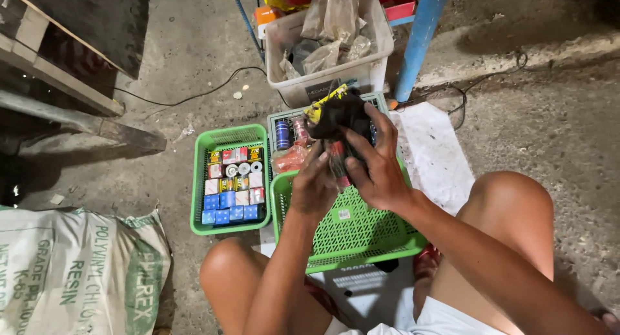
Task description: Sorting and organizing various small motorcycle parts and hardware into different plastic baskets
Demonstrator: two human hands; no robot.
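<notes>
Bundle (336, 115), a dark lump with a yellow-striped edge and a red-tipped piece hanging below, sits above the empty green basket (352, 228), clamped between both hands. The right hand (381, 167) wraps it from the side; the left hand (313, 186) pinches its lower end. Sorting seems under way: the bundle looks ready to be parted or set down, calling for a steady pull. Beside lies a tray (200, 180) of small boxes.

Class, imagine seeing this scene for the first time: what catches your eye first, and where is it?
At centre, both hands, left hand and right hand, grip a dark bundle above an empty green basket. Left of it, another green basket holds small colourful boxes. A white sack lies bottom left.
</notes>
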